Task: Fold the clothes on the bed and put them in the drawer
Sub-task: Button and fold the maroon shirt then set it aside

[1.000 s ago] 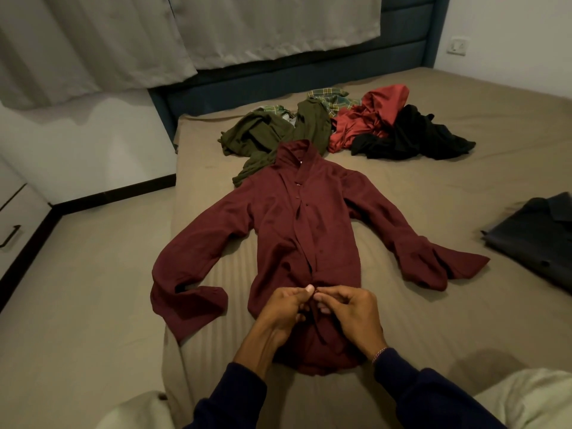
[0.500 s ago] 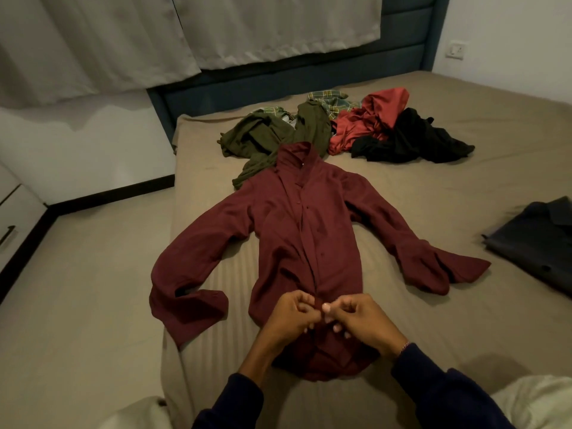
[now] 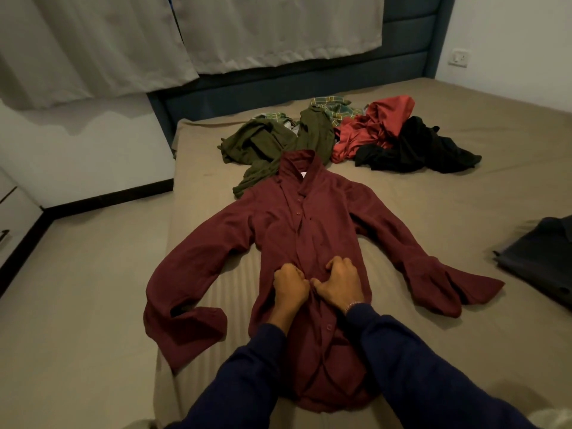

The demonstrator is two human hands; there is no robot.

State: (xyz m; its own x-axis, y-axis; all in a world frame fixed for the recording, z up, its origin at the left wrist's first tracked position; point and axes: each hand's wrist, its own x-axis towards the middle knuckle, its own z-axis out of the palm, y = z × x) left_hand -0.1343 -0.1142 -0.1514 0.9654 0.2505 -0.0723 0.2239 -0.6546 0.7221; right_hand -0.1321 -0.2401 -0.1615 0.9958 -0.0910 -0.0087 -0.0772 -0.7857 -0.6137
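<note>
Maroon shirt [image 3: 309, 243] lies flat at the bed's [image 3: 464, 212] near edge, sleeves spread. Both hands have moved up the placket: left hand [image 3: 291, 284] and right hand [image 3: 339, 281] now pinch the fabric mid-front, side by side. Likely buttoning; folding not started, pile [image 3: 356, 140] untouched.

You wear dark navy long sleeves [image 3: 411, 360] on both arms, with a thin beaded bracelet [image 3: 353, 305] at your right wrist.
</note>
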